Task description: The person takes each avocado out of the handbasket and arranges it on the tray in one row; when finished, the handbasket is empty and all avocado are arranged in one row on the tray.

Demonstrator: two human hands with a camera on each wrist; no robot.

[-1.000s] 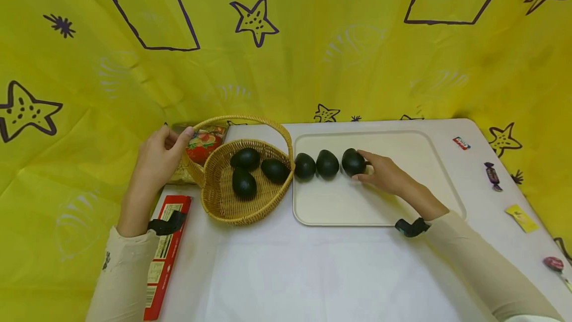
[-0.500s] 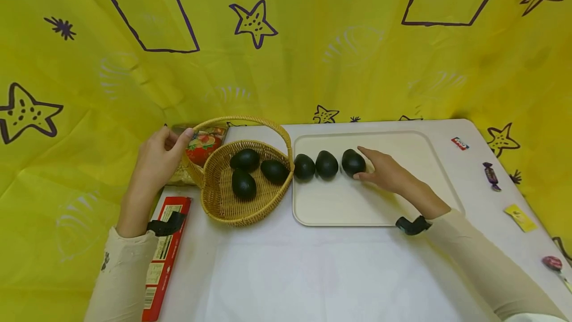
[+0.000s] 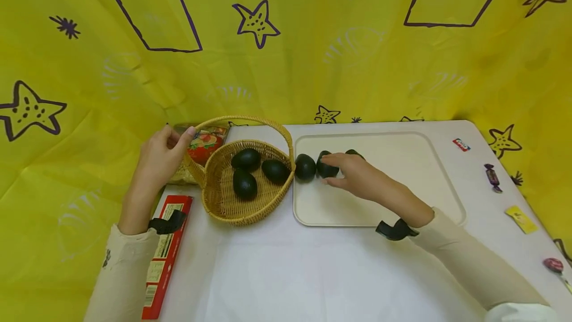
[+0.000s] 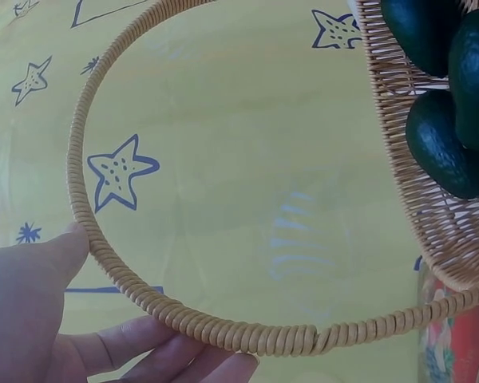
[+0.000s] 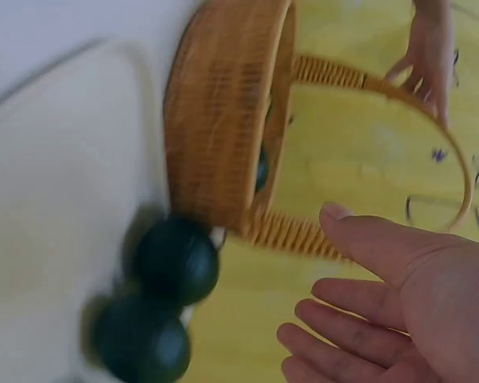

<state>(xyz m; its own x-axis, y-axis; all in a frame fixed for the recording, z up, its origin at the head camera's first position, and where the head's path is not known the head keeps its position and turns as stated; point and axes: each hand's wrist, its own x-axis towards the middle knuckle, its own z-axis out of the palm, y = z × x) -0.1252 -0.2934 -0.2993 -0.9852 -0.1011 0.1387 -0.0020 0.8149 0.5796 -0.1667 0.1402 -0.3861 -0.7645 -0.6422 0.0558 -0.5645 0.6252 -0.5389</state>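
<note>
A wicker basket (image 3: pixel 219 207) with a tall hooped handle (image 3: pixel 245 117) holds three dark green avocados (image 3: pixel 245 184). My left hand (image 3: pixel 160 155) grips the left side of the handle; in the left wrist view its thumb and fingers (image 4: pixel 156 345) lie on either side of the wrapped rim. Three more avocados (image 3: pixel 306 168) stand in a row on the cream tray (image 3: pixel 357 215), beside the basket. Over that row is my right hand (image 3: pixel 357 175), fingers spread and holding nothing. Its fingertips overlap the middle avocado (image 3: pixel 326 170), and it mostly hides the rightmost one (image 3: pixel 354 153).
Behind the basket at left lies a food packet (image 3: pixel 203 148), with a long red box (image 3: pixel 167 257) in front of it. Wrapped sweets (image 3: pixel 492 178), a yellow sachet (image 3: pixel 521 218) and a lollipop (image 3: pixel 554 264) lie along the right table edge. A yellow patterned curtain (image 3: pixel 295 73) hangs behind.
My right hand has let go of the rightmost avocado and moved left over the middle one. The left hand and the basket stay where they were.
</note>
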